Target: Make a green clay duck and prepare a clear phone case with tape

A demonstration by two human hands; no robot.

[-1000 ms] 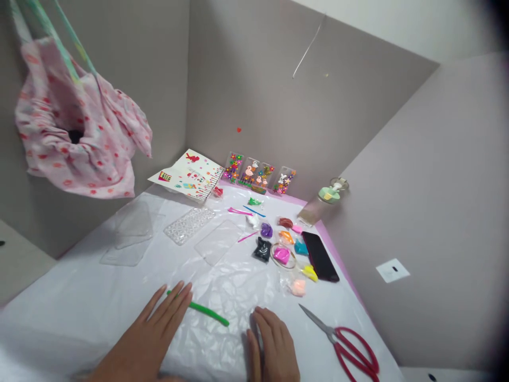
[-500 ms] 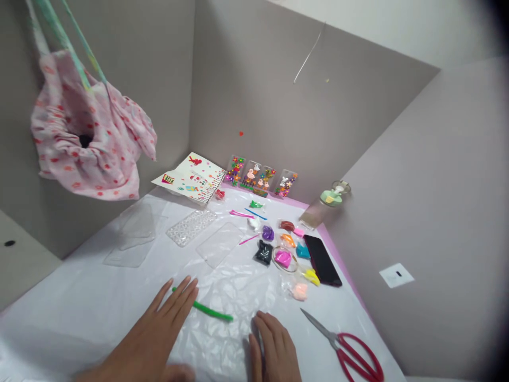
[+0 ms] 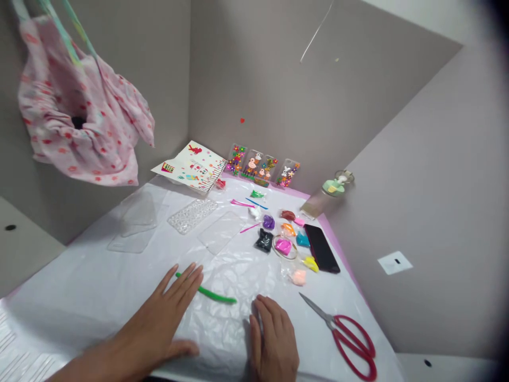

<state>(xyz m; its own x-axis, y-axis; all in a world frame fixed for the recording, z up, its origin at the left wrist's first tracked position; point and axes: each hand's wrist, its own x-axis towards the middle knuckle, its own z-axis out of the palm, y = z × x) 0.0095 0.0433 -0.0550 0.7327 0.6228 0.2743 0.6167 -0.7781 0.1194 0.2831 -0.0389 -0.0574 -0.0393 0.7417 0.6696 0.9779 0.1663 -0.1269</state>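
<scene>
Overall, two hands are at the near part of the table (image 3: pixel 71 289). The left hand (image 3: pixel 163 315) is open and flat, its fingers laid across the one green clay roll (image 3: pixel 217 296), which shows on both sides of them; it is not clasped. The right hand (image 3: pixel 274 339) rests with fingers bent near the near edge; whether it grips anything cannot be told. Crinkled sheet separates it from the roll's right end. One pair of scissors (image 3: pixel 333 324) lies between the right hand and the right edge, blades toward the far side. Twelve clay portions are counted, chiefly right of centre, the peach packet (image 3: pixel 299 277) nearest the scissors. One hoop (image 3: pixel 274 247) rings the magenta packet (image 3: pixel 283 246). One phone (image 3: pixel 322 249) lies close along the right edge; one bottle (image 3: pixel 318 202) stands at the far right corner. Four decorated cases (image 3: pixel 252 164) stand along the far edge, beside one drawing pad (image 3: pixel 193 167). One textured case (image 3: pixel 192 216) and one plain clear case (image 3: pixel 221 232) lie apart, with room between; further clear pieces (image 3: pixel 137 220) overlap near the left edge, their number unclear.
</scene>
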